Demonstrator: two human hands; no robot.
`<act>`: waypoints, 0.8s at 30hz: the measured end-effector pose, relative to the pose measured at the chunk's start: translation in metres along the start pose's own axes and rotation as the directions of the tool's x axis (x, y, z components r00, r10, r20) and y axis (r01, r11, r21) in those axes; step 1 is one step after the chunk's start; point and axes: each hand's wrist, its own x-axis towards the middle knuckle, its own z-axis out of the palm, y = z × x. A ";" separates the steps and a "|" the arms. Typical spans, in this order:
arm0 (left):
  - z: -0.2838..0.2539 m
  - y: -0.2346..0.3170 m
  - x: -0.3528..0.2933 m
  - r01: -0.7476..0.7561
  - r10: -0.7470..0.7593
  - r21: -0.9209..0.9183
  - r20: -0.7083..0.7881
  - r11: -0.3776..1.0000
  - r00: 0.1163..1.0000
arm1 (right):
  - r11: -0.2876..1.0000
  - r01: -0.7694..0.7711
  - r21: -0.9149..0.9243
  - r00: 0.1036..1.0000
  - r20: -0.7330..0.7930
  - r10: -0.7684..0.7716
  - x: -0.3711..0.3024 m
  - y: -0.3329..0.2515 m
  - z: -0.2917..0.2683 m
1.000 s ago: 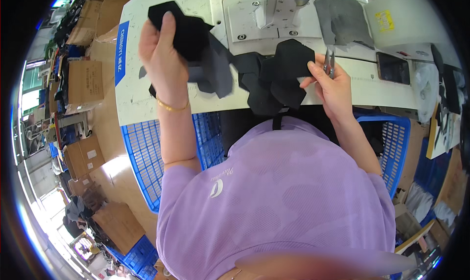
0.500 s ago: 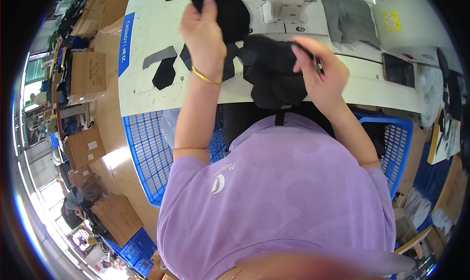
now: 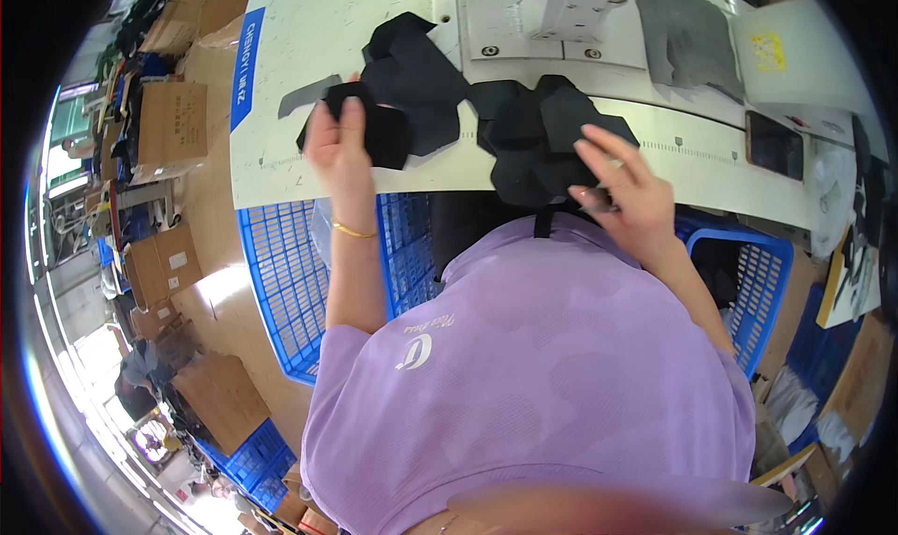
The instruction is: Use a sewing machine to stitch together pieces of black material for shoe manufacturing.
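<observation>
My left hand point(image 3: 342, 156) pinches a black fabric piece point(image 3: 385, 137) between thumb and fingers, above the left part of the sewing table. Larger black fabric pieces point(image 3: 412, 81) lie just beyond it, partly overlapped by the held one. My right hand point(image 3: 631, 189) is at the right edge of a cluster of black angular fabric pieces point(image 3: 519, 119), with its upper fingers stretched over them. A small dark object point(image 3: 595, 198) with a metallic glint shows at its thumb; its kind is hidden by the hand.
A white sewing machine point(image 3: 571, 11) stands at the back of the pale table point(image 3: 430, 175). Grey fabric pieces point(image 3: 687, 39) and a phone point(image 3: 774, 145) lie to the right, a grey strip point(image 3: 309, 95) to the left. Blue baskets point(image 3: 281, 282) stand below the table edge.
My left hand has come nearer and to the left with a black piece, and larger black pieces now lie beyond it. My right hand has moved down, its upper fingers straighter.
</observation>
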 end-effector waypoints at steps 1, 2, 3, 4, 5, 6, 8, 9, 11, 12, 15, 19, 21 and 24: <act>0.004 -0.006 -0.003 0.020 -0.021 0.030 0.054 0.999 0.998 | 0.998 0.061 -0.006 0.996 0.062 -0.061 -0.001 0.001 0.007; 0.011 -0.011 -0.006 0.102 -0.100 -0.014 0.085 0.995 0.991 | 0.996 0.072 -0.051 0.993 0.095 -0.067 -0.002 0.003 0.011; 0.018 -0.011 -0.011 0.186 -0.179 -0.055 0.111 0.981 0.978 | 0.996 0.085 -0.040 0.991 0.103 -0.080 -0.001 0.005 0.011; 0.025 -0.014 -0.014 0.283 -0.264 -0.133 0.141 0.950 0.954 | 0.995 0.075 -0.058 0.992 0.106 -0.069 -0.002 0.008 0.011; 0.028 -0.025 -0.016 0.185 -0.184 0.000 0.100 0.983 0.978 | 0.995 0.064 -0.080 0.993 0.107 -0.055 -0.003 0.011 0.010; 0.034 -0.025 -0.018 0.182 -0.184 0.027 0.132 0.983 0.974 | 0.992 0.048 -0.113 0.992 0.124 -0.034 -0.006 0.014 0.007; 0.047 -0.022 -0.023 0.181 -0.189 0.060 0.171 0.982 0.967 | 0.987 0.061 -0.146 0.993 0.108 -0.045 -0.008 0.022 0.000; 0.051 -0.023 -0.024 0.182 -0.188 0.051 0.180 0.982 0.965 | 0.982 0.069 -0.177 0.995 0.089 -0.054 -0.009 0.027 -0.004; 0.057 -0.025 -0.029 0.121 -0.146 0.146 0.170 0.982 0.975 | 0.974 0.048 -0.220 0.996 0.088 -0.030 -0.011 0.030 -0.009; 0.057 -0.022 -0.029 -0.001 -0.036 0.265 0.135 0.964 0.990 | 0.975 0.049 -0.216 0.995 0.091 -0.030 -0.009 0.030 -0.010; 0.055 -0.014 -0.029 -0.299 0.277 0.445 0.115 0.844 0.954 | 0.975 0.009 -0.224 0.995 0.101 0.014 -0.010 0.030 -0.018; 0.051 -0.011 -0.030 -0.214 0.215 0.240 0.024 0.947 0.976 | 0.987 0.064 -0.144 0.997 -0.041 -0.071 0.000 0.044 -0.023; 0.050 -0.010 -0.028 -0.193 0.207 0.226 -0.036 0.955 0.978 | 0.976 0.101 -0.192 0.989 -0.086 -0.119 0.021 0.060 -0.039; 0.045 0.005 -0.022 -0.182 0.209 0.272 -0.073 0.945 0.975 | 0.906 0.152 -0.394 0.968 -0.126 -0.217 0.085 0.117 -0.059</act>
